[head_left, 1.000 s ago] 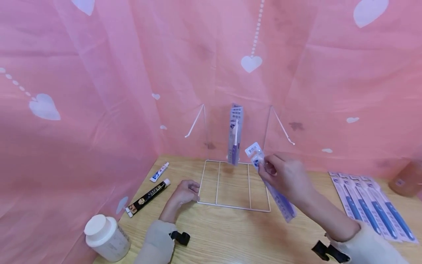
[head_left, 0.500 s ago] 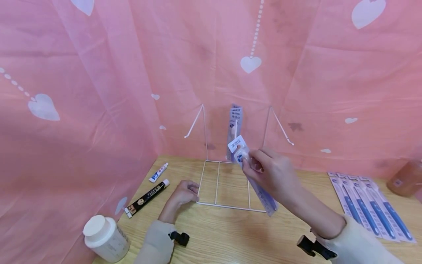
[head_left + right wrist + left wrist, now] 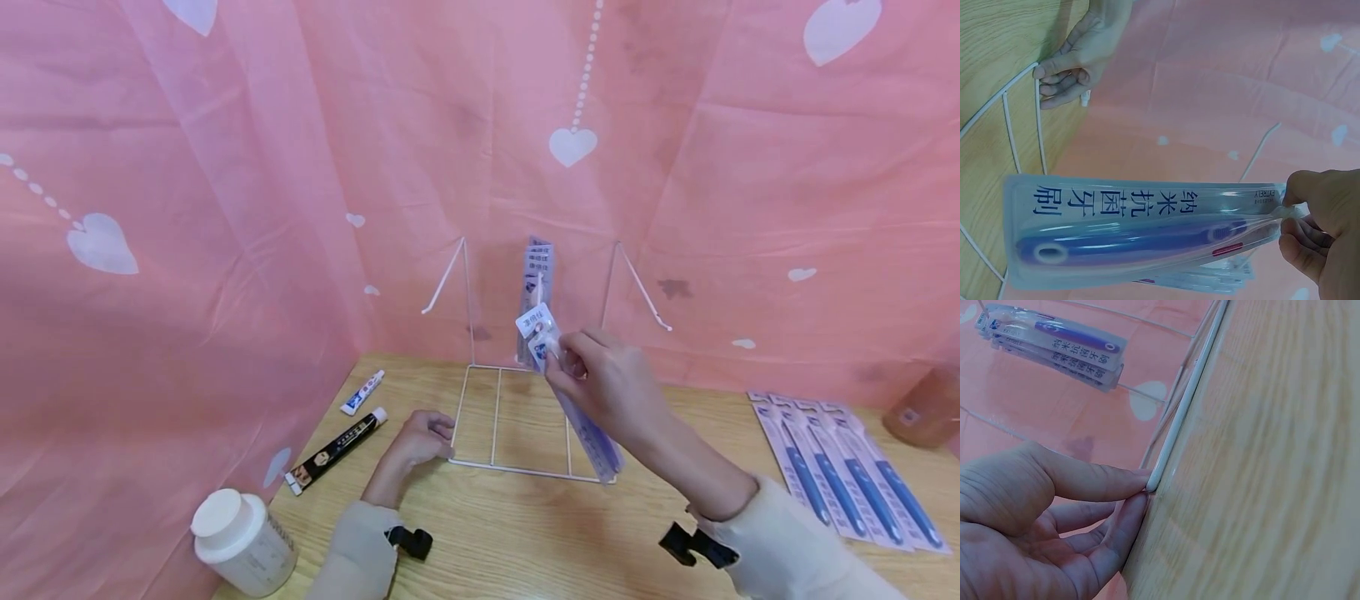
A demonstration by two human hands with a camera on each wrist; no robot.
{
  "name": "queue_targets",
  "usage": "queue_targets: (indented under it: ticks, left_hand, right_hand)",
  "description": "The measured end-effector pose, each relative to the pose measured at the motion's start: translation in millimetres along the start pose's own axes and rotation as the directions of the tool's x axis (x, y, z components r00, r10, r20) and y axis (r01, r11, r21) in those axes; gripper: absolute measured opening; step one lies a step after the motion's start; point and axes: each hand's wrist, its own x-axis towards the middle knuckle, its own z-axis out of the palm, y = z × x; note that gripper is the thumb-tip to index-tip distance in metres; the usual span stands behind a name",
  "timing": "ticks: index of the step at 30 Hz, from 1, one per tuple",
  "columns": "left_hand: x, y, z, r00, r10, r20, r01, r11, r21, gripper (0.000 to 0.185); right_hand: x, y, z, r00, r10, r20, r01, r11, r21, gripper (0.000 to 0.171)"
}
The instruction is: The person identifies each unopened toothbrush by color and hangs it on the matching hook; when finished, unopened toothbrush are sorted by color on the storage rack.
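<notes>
My right hand pinches a packaged purple toothbrush near the top of its pack, which tilts with its header card up and to the left. In the head view that card overlaps the several packaged toothbrushes hanging on the middle hook of a white wire rack. The right wrist view shows the held pack's purple handle through clear plastic. At the rack's front left corner, my left hand pinches the base wire between thumb and finger, low at the wooden table.
Bare side hooks flank the hanging packs. Left of the rack lie a small toothpaste tube and a black tube, with a white bottle nearer. Several blue packaged toothbrushes lie at right, beside a brownish container. Pink cloth hangs behind.
My right hand has carried the packaged toothbrush leftward, its card now in front of the hanging packs; the last half second shows only a slight shift. The left hand stays at the rack corner.
</notes>
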Motion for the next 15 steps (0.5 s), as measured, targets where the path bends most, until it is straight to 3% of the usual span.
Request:
queue_targets:
  ticks: [5,8,15]
  left_hand:
    - [0.0,1.7,1.4,1.0,-0.015,-0.007,0.015,1.0,0.004,0.049]
    - [0.0,1.3,1.7,1.0,-0.019,-0.006,0.019,1.0,0.004,0.049]
    - [-0.1,2.6,0.7,1.0,-0.011,-0.006,0.011,1.0,0.017,0.049]
  right_hand:
    - [2.3,7.3,9.4,0.999,0.05,0.022,-0.05,0.998,0.022,0.012]
    - [7.1,12.2,16.7,0.991,0.13,0.041,-0.132,0.99,0.04,0.016]
    - [25.6,26.8,35.5,0.923,0.371,0.1,-0.378,0.924,0.061,0.017]
